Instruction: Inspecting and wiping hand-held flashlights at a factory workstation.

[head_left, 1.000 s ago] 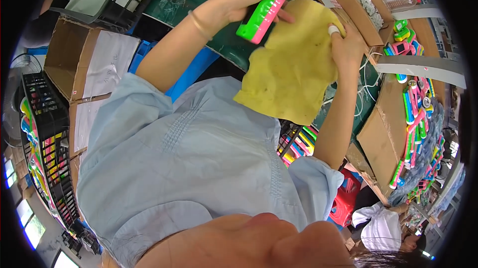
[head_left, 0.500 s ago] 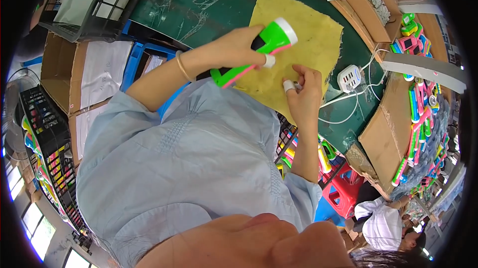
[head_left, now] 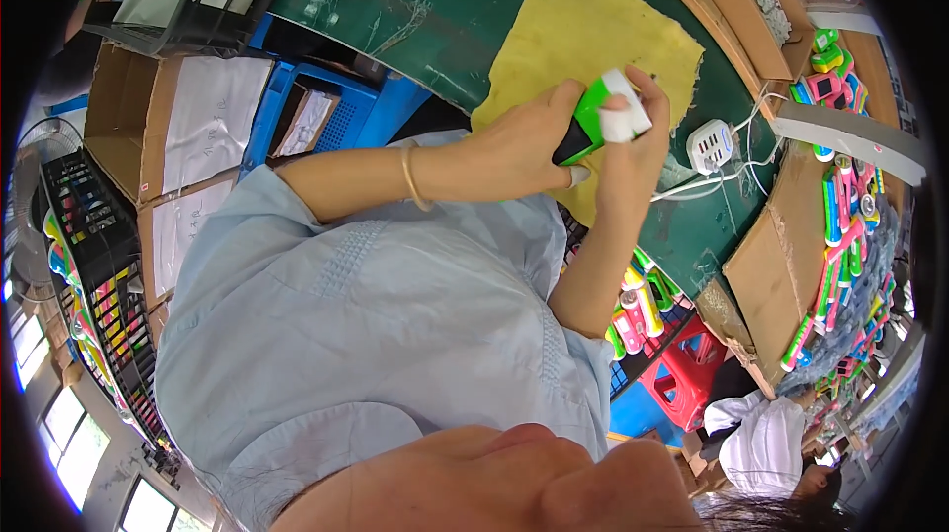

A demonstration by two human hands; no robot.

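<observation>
My left fingers [head_left: 566,95] wrap the green-and-black plastic torch [head_left: 590,119]; my right fingers [head_left: 648,87] pinch its white head [head_left: 639,117], over the square yellow cloth [head_left: 563,28] on the green tabletop [head_left: 435,52]. Handwriting marks a white paper sheet [head_left: 217,117].

Left hand [head_left: 534,143] (curled) beside right hand [head_left: 639,139]

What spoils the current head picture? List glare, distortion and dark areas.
Head view: lower-left windows glare nearly white, fringed blue; head view: grey beam at right bowed by the fisheye; head view: black corners; head view: yellow cloth fairly evenly lit.
</observation>
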